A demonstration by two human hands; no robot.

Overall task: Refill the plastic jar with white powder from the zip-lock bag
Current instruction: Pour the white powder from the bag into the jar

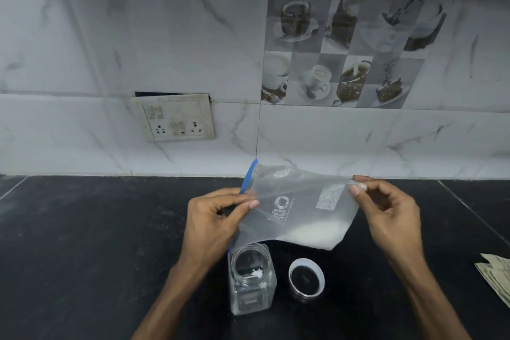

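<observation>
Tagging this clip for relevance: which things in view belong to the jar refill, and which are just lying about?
Job: zip-lock bag, pinched by left hand and right hand; white powder in it; open plastic jar; its lid beside it.
Lying about: folded papers at right edge; wall switch-and-socket plate; coffee-picture tiles.

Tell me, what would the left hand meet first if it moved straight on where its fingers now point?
The left hand points rightward, so it would first press into the zip-lock bag that it pinches. Beyond that comes probably the right hand, though depth is unclear.
</observation>
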